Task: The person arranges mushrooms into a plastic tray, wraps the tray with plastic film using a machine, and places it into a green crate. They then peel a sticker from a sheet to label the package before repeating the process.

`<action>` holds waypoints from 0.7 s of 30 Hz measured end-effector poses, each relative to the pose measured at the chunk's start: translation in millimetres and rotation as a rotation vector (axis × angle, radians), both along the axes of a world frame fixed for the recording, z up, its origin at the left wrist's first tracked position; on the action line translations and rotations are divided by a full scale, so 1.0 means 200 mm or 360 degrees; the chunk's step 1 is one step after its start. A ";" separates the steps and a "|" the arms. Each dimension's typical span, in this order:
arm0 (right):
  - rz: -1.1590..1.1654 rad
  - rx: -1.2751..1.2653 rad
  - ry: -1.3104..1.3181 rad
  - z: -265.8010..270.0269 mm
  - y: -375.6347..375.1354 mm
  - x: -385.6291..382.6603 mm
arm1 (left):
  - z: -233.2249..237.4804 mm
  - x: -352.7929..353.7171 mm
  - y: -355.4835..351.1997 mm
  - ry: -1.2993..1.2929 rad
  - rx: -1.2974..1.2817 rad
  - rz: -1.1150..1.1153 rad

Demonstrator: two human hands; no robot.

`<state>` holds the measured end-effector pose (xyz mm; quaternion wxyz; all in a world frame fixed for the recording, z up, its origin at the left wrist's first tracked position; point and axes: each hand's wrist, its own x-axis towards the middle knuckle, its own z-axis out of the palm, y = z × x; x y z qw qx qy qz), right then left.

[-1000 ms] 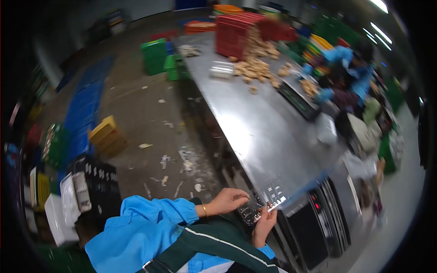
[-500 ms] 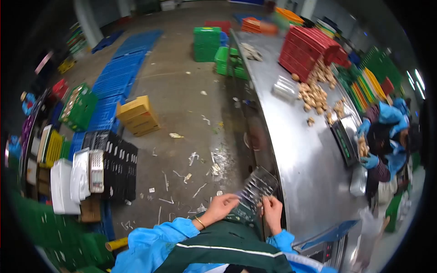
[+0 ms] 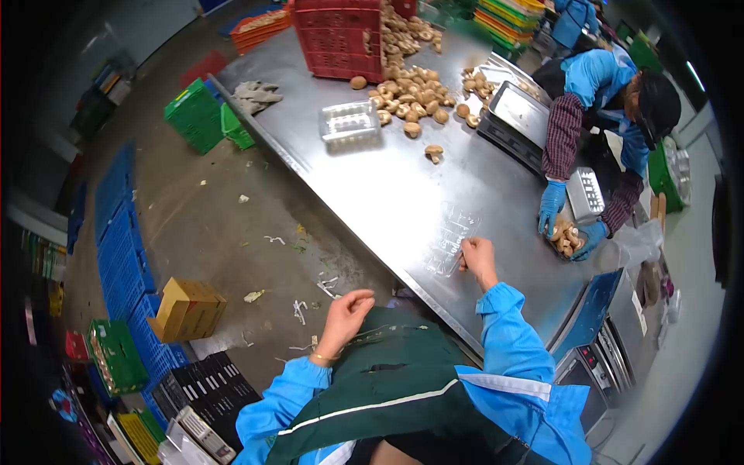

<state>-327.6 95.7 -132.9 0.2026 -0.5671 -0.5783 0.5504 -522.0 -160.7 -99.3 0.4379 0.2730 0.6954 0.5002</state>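
Observation:
My right hand is over the near edge of the steel table, its fingers pinched on the rim of a clear plastic tray. The tray is see-through, so its outline is hard to make out against the shiny metal. In front of the green apron, my left hand is closed with its fingers curled together, apart from the tray, and nothing shows in it. Further up the table is a stack of clear trays, beside loose brown mushrooms. A single mushroom lies closer to me.
Across the table, a co-worker's blue-gloved hands hold a tray of mushrooms near a scale. A red crate stands at the back. At lower right is a machine; a cardboard box rests on the littered floor.
The view has swung right toward the table. Both hands were at the clear tray before; now my left hand is off it and my right hand has carried it over the tabletop.

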 end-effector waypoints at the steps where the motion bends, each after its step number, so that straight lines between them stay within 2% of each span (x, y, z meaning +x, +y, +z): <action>1: -0.0073 0.0014 -0.0049 0.01 0.05 -0.01 | 0.00 -0.04 0.10 -0.0018 -0.0009 -0.0032; 3: -0.0161 0.0050 -0.0101 -0.03 0.16 -0.03 | -0.01 -0.13 0.29 0.0061 0.0118 -0.0269; 6: -0.0251 0.0087 -0.0262 -0.05 0.30 -0.07 | -0.04 -0.35 0.63 0.0305 0.0054 -0.0570; 7: -0.0281 0.0110 -0.0310 -0.02 0.34 -0.11 | -0.01 -0.43 0.76 0.0373 0.0017 -0.0573; 12: -0.0445 0.0170 -0.0472 -0.03 0.61 -0.31 | -0.02 -0.92 1.54 0.0808 0.0536 -0.0634; 13: -0.0491 0.0129 -0.0511 -0.02 0.66 -0.38 | -0.01 -1.01 1.69 0.0910 0.0413 -0.0650; 15: -0.0565 0.0091 -0.0577 -0.02 0.75 -0.50 | -0.08 -1.21 1.97 0.0985 0.0456 -0.0604; 17: -0.0480 0.0142 -0.0726 -0.06 0.85 -0.61 | -0.21 -1.41 2.25 0.1376 0.0480 -0.0547; 21: -0.0724 -0.0007 -0.0626 -0.04 0.98 -0.85 | -0.26 -1.68 2.64 0.1302 0.0145 -0.0786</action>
